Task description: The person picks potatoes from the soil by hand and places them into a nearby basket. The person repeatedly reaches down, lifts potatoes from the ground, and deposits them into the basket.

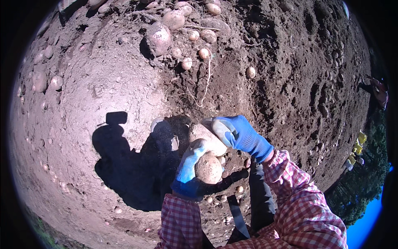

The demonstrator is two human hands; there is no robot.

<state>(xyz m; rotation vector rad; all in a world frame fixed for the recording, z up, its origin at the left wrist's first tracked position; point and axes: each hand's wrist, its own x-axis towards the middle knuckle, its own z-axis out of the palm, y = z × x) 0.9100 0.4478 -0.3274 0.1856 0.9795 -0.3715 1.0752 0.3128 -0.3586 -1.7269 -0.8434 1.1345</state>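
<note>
Both hands wear blue knit gloves with pale coated palms and meet at the lower centre. My left hand (191,166) grips a large pale potato (207,138) from below, its thumb along the near side. A second round potato (208,169) rests against that hand beneath the first; how it is supported is partly hidden. My right hand (234,132) lies on the upper right side of the large potato, fingers and thumb bent over it. Just left of the hands, a pale potato (157,123) lies on the soil in shadow.
Several potatoes (158,39) and thin roots (207,77) lie on the soil ahead. More potatoes are scattered at left (39,81) and far right (335,56). A dark strap (238,218) hangs near my body. Yellow bags (359,143) and part of a person (380,91) are at far right.
</note>
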